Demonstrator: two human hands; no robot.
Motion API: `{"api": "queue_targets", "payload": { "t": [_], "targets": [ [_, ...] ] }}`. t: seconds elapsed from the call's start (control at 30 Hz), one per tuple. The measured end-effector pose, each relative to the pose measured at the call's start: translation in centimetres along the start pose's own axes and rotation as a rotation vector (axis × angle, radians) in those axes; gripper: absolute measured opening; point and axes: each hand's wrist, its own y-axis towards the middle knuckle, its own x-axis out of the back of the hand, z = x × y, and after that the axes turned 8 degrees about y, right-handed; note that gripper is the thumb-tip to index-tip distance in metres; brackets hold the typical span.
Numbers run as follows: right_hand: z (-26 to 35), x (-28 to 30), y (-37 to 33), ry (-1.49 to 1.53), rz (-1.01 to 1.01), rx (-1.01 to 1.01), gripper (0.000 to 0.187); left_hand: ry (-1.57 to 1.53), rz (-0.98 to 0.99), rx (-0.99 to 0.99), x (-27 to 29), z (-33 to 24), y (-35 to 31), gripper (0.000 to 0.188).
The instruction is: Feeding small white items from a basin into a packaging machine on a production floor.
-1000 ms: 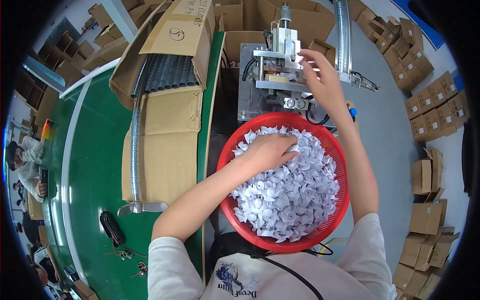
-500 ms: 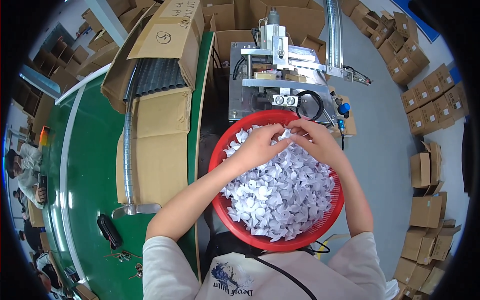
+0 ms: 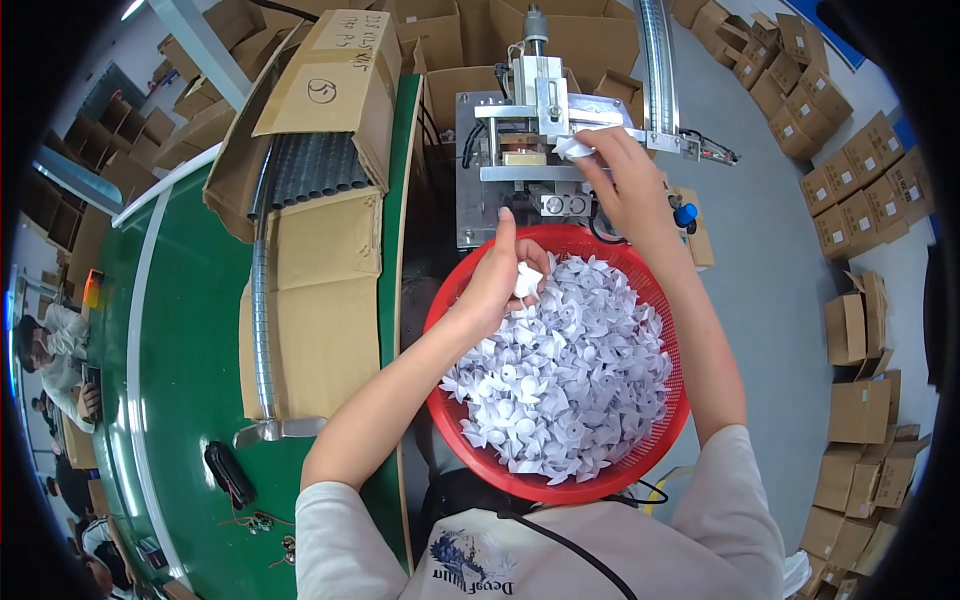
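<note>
I see the right hand [image 3: 632, 185] pinching 1 white piece [image 3: 571, 149] at the press [image 3: 550, 97], 12 o'clock of the red basket [image 3: 550, 492]; the left hand [image 3: 492, 285] cups a 2nd piece [image 3: 527, 282] over the pile's [image 3: 565, 385] 11 o'clock. A light edge pinch, clear of the bar [image 3: 523, 174], seems wisest.

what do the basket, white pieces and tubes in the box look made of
Basket: probably plastic, glossy red, with many small holes. White pieces: perhaps paper or thin plastic, fairly matte, with sharp points. Tubes: metal or plastic, unclear; smooth grey with soft highlights.
</note>
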Motion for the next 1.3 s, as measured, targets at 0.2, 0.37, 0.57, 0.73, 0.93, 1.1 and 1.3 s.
{"api": "queue_targets", "payload": {
  "t": [0.2, 0.37, 0.57, 0.73, 0.93, 1.1, 1.3],
  "targets": [
    [-1.2, -1.8, -0.4, -0.100, 0.068, 0.052, 0.025, 0.176, -0.245, -0.147, -0.6, 0.3, 0.1, 0.058],
    [-2.2, -1.6, -0.2, -0.105, 0.071, 0.026, 0.026, 0.510, -0.301, -0.414, -0.7, 0.4, 0.2, 0.042],
    [-3.6, -0.6, 0.3, -0.016, 0.140, 0.001, 0.027, 0.607, -0.338, -0.530, -1.7, -0.6, -0.2, 0.023],
    [-3.6, -0.9, -0.1, 0.026, 0.109, 0.043, 0.027, 0.631, -0.414, -0.661, -2.2, -3.5, -1.5, 0.019],
    [-2.6, 2.2, -2.9, 0.048, 0.022, -0.018, 0.027, 0.926, -0.559, -0.932, -3.2, -8.1, 0.7, 0.018],
    [-1.1, 5.7, -9.0, 0.100, 0.040, -0.162, 0.021, 1.139, -0.583, -1.002, -2.7, -9.6, 5.3, 0.022],
    [1.5, 8.4, -17.3, 0.236, 0.150, -0.484, 0.018, 1.354, -0.546, -0.989, -2.2, -8.4, 7.7, 0.029]
  ]
}}
